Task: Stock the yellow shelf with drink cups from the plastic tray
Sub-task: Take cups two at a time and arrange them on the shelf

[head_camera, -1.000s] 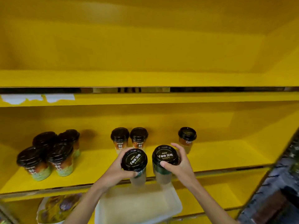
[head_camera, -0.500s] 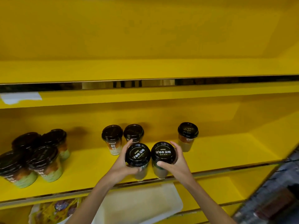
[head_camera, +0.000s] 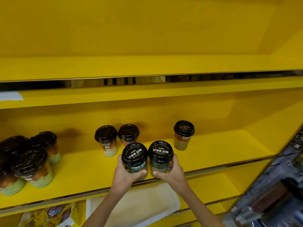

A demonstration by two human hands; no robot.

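My left hand (head_camera: 127,175) grips a black-lidded drink cup (head_camera: 134,156) with a dark green label. My right hand (head_camera: 171,173) grips a second cup of the same kind (head_camera: 160,154). The two cups touch side by side, low over the front of the yellow shelf (head_camera: 85,174); whether they rest on it is unclear. Behind them two cups (head_camera: 106,139) (head_camera: 128,133) stand upright, and one brown cup (head_camera: 184,134) stands to the right. The white plastic tray (head_camera: 147,205) lies on the shelf below, with nothing visible in it.
A cluster of several green-and-orange cups (head_camera: 32,164) stands at the left of the same shelf. A colourful packet (head_camera: 49,215) lies left of the tray. Another rack with dark goods (head_camera: 275,194) juts in at the lower right. The upper shelf (head_camera: 147,66) holds nothing.
Both hands have carried their cups up from over the tray and forward over the front of the yellow shelf, keeping them side by side. The view has shifted right.
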